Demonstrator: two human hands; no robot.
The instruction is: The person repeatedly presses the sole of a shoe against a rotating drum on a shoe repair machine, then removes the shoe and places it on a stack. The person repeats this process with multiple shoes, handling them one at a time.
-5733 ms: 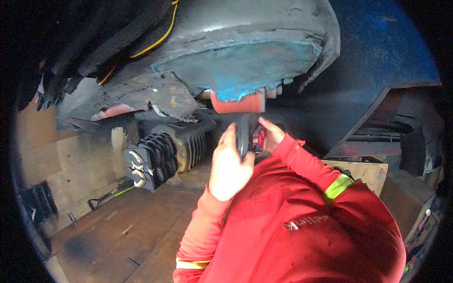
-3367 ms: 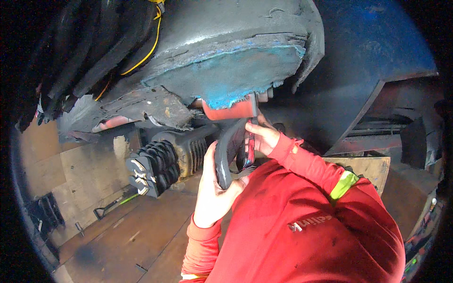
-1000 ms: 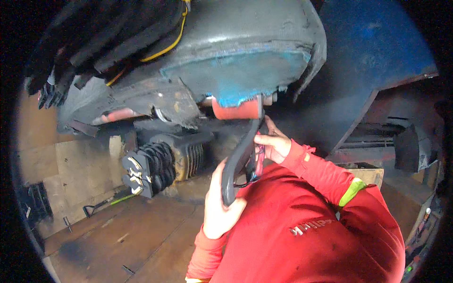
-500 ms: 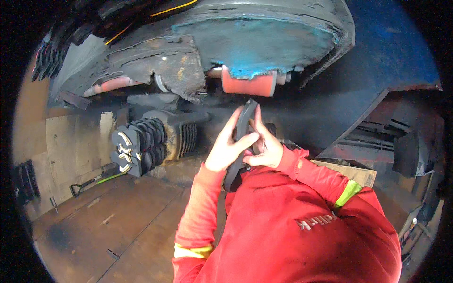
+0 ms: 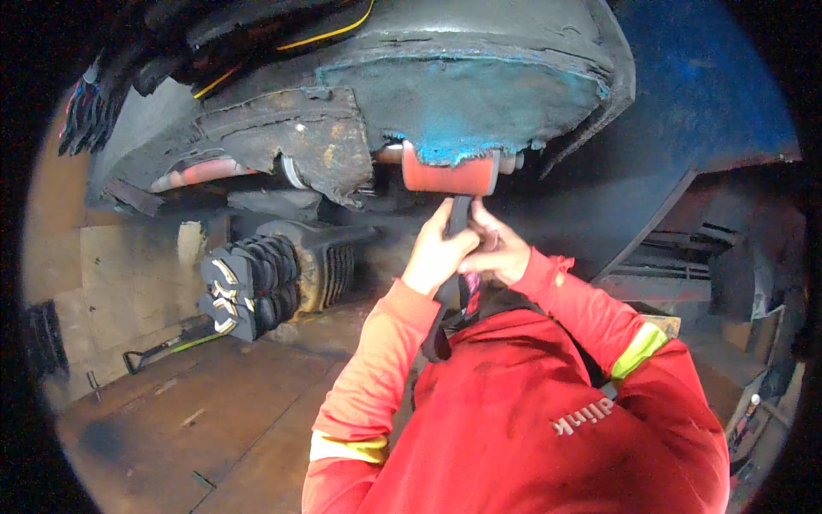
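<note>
A dark flip-flop (image 5: 460,216) stands on edge between my hands, its far end at the lower edge of an orange-red sanding drum (image 5: 449,176). My left hand (image 5: 433,259) is closed round its left side. My right hand (image 5: 507,254) grips it from the right, its fingers meeting those of the left. A pink-and-black striped strip, apparently its strap, shows below my hands. The sole's near end reaches down to my red top. Whether the tip presses on the drum or only nearly touches it is hard to see.
A dusty machine hood (image 5: 462,94) with torn blue-tinged cloth hangs over the drum. At left, several strapped flip-flops (image 5: 231,291) stand stacked beside a dark ribbed housing (image 5: 338,265). A long-handled tool (image 5: 158,349) leans low by the wall. A second reddish roller (image 5: 201,175) sits further left.
Both hands have moved forward with the flip-flop, bringing its far end up to the drum. It has turned, so its narrow edge faces me and the striped strip shows.
</note>
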